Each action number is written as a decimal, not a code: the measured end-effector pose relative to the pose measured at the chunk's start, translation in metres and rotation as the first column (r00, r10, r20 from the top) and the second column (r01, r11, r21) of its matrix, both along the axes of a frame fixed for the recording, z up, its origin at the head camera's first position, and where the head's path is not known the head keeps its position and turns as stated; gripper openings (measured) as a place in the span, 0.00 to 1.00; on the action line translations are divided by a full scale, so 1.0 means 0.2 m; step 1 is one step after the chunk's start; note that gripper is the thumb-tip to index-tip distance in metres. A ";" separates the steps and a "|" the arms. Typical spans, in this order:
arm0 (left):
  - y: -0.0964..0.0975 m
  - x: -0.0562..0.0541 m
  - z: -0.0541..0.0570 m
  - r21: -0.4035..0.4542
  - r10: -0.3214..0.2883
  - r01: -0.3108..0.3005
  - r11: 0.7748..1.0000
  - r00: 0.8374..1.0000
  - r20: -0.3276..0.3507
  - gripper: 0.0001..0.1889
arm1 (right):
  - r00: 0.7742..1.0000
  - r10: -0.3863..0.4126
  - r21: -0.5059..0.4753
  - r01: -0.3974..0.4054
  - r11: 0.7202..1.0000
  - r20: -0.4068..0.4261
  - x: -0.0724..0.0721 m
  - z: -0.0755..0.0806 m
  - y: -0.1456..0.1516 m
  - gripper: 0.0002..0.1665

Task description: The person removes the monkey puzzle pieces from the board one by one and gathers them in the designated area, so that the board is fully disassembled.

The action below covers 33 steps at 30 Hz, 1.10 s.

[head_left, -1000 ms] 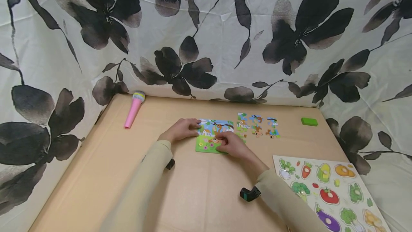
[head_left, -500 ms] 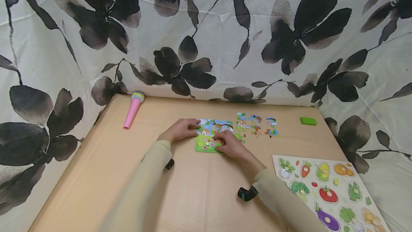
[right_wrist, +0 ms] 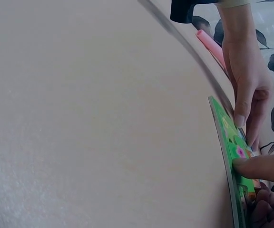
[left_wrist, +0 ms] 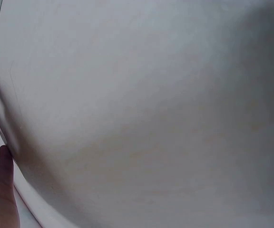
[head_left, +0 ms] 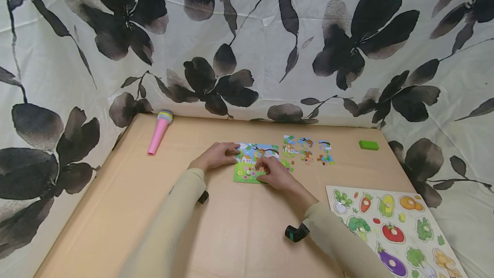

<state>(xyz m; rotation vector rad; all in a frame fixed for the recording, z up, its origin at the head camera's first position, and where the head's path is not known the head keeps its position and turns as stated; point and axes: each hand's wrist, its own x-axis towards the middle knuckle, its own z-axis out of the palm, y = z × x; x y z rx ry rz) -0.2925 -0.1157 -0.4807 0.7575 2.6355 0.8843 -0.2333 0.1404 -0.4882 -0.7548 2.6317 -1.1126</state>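
A jigsaw puzzle board point(head_left: 242, 176) with a blue sky, a house and green grass lies on the table. My left hand point(head_left: 216, 156) rests at its left edge, fingers fairly straight. Over the board's lower right, my right hand point(head_left: 278, 173) pinches a puzzle piece point(head_left: 253, 174) with flowers on green, set low against the board. In the right wrist view the right thumb point(right_wrist: 258, 167) lies on the green surface, and the other fingers curl beneath; they hide part of the piece. Several loose puzzle pieces point(head_left: 307, 156) lie right of the board.
A pink toy microphone point(head_left: 157, 136) lies at the back left. There is a green block point(head_left: 368, 145) at the back right. A white vegetable picture board point(head_left: 370, 222) sits at the right front, partly under the right sleeve. Floral cloth point(head_left: 266, 33) hangs behind the table.
The right hand has shifted slightly left and turned the pinched piece, which now sits more nearly level with the board's lower part. The left hand has stayed put.
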 end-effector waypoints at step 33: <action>0.00 0.01 0.01 0.005 -0.016 0.016 1.000 1.000 -0.016 0.21 | 0.992 -0.070 -0.015 0.072 0.997 0.108 -0.01 0.00 0.03 0.16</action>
